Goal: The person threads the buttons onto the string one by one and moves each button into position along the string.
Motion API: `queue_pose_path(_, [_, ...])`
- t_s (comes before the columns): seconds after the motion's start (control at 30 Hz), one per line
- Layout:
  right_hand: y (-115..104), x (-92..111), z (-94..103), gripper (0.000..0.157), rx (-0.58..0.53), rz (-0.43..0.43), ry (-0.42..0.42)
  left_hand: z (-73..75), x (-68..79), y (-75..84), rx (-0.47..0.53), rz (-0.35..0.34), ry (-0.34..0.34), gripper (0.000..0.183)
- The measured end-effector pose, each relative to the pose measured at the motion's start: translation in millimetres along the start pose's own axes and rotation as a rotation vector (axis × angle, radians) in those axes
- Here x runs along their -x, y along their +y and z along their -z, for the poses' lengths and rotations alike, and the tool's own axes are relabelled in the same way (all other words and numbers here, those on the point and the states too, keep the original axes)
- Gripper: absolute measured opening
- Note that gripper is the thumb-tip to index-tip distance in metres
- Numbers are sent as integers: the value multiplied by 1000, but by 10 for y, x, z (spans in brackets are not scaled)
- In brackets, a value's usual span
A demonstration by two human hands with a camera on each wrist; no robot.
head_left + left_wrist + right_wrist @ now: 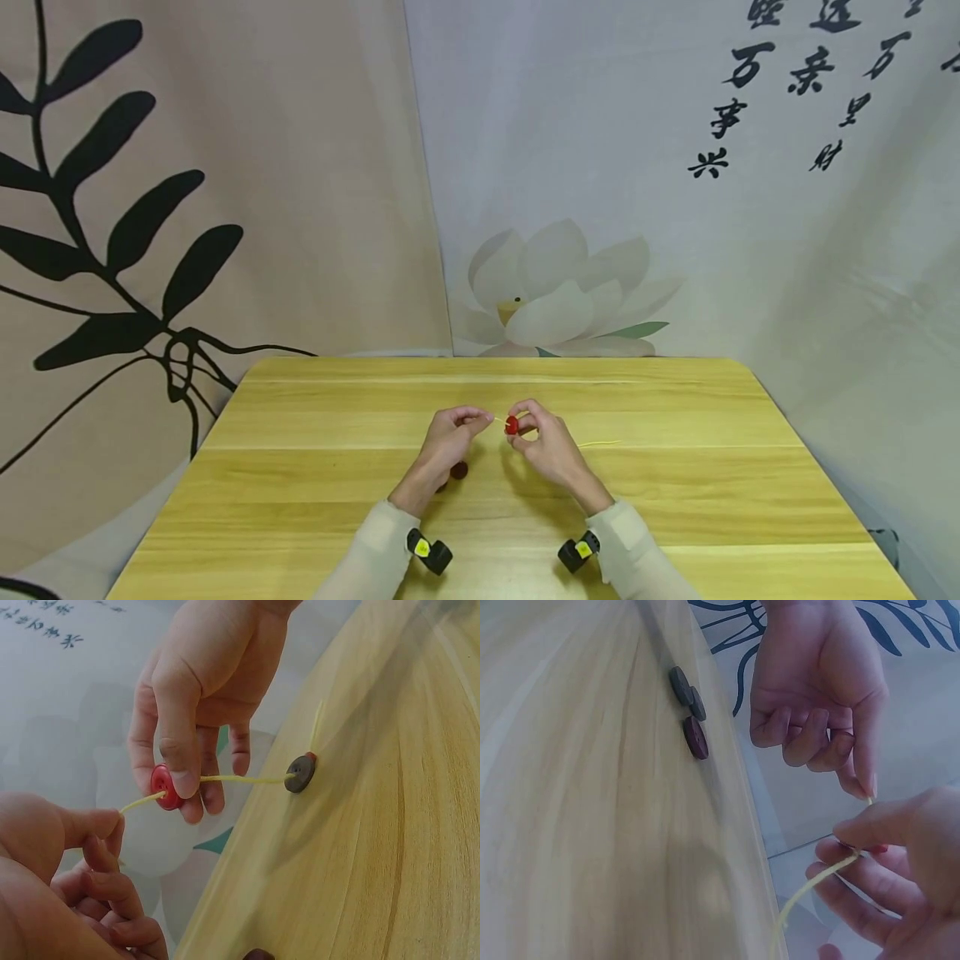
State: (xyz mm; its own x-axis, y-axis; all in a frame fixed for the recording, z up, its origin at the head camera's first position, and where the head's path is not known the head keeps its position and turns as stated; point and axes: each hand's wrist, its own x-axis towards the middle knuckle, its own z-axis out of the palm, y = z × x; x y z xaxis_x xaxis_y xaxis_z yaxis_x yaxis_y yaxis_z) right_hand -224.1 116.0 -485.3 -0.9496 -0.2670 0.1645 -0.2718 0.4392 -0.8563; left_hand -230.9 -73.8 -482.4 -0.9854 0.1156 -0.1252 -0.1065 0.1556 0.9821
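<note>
Between finger and thumb, my right hand (553, 448) pinches a round red button (163, 787) by its edge, above the table. A yellow cord (251, 779) passes through the button. The fingertips of my left hand (448, 440) pinch the cord's short end just to the left of it. Farther along the cord, a grey-brown button (300, 774) is threaded, with a small reddish piece (311, 756) partly hidden behind it. In the right wrist view, my fingers cover most of the red button.
Near my left forearm, a dark maroon button (696, 737) and two dark grey buttons (679, 685) lie close together on the wooden table (675, 500). The cord's tail (600, 442) shows right of my right hand. A printed curtain (337, 167) hangs behind the table.
</note>
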Motion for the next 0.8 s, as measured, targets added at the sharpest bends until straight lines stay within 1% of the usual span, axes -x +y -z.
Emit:
queue_pose_path(0.2, [0,28,19,29,9,3,3,-20,26,-3,-3,2,5,30])
queue_pose_path(0.4, [15,58,41,30,54,9,28,-41,51,1,-6,2,14,30])
queue_pose_path(0.8, [52,113,96,29,72,29,45,-87,145,26,-8,3,25,35])
